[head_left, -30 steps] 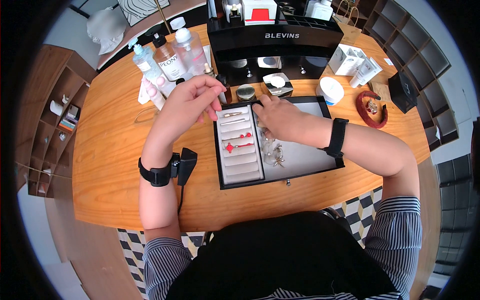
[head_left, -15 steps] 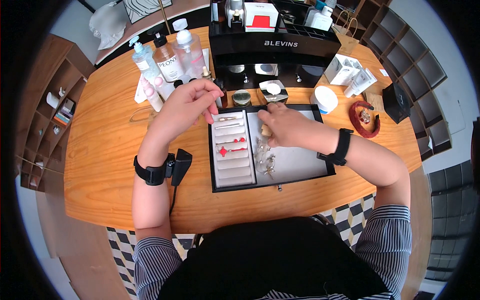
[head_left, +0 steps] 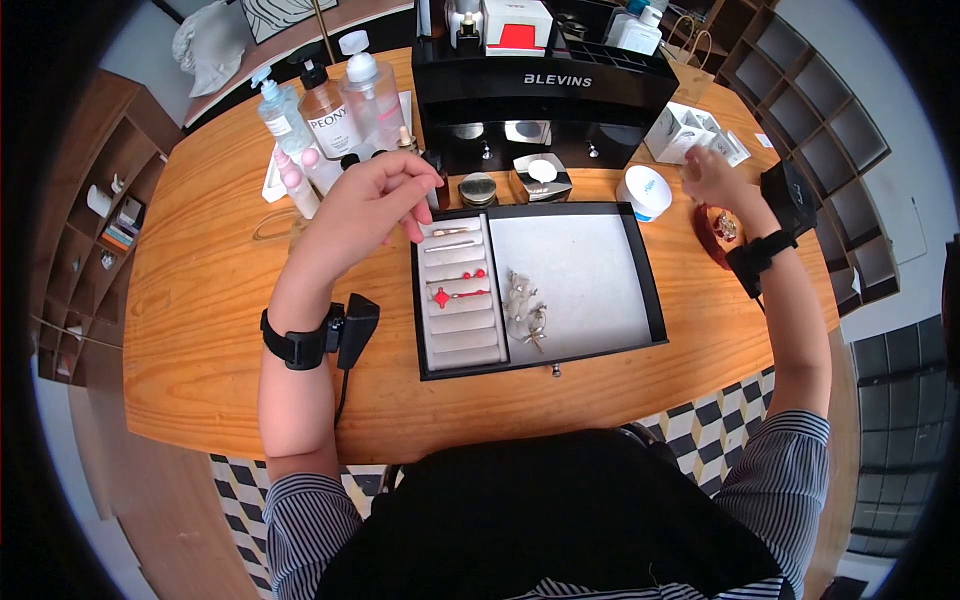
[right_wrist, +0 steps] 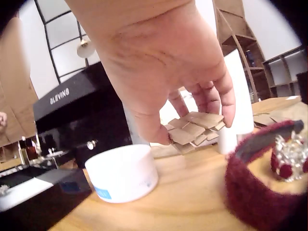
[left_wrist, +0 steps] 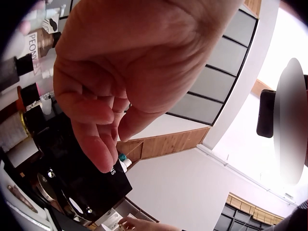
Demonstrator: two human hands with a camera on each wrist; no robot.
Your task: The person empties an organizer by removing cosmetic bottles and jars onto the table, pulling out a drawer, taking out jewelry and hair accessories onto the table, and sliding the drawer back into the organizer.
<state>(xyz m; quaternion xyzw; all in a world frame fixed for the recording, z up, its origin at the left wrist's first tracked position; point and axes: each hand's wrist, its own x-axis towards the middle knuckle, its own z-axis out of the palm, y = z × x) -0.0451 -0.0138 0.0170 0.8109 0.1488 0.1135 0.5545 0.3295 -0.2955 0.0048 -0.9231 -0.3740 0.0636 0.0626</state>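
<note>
My left hand (head_left: 365,210), fingers loosely curled around nothing, hangs by the far left corner of a black-rimmed jewellery tray (head_left: 590,260). The tray's left section has padded rows with red jewellery (head_left: 455,297) and slim metal pieces (head_left: 450,238). Pale, flower-like jewellery (head_left: 522,308) lies beside the divider in the wider section. At the table's right, my right hand (head_left: 715,180) pinches a bundle of flat light-brown pieces (right_wrist: 195,127), resembling kraft card, between thumb and fingers. A dark red headband (right_wrist: 240,185) lies close by it, with a jewelled ornament (right_wrist: 288,156) within its curve.
A white jar (right_wrist: 122,173) stands between tray and headband. Behind the tray are a compact (head_left: 541,175), a round-lidded jar (head_left: 478,188) and a black organizer (head_left: 545,110). Pump bottles (head_left: 330,115) crowd the back left. A black box (head_left: 790,195) sits at the right edge.
My right hand has left the tray's wide section and moved right, over to the headband, carrying the brown pieces. My left hand stays nearly in place.
</note>
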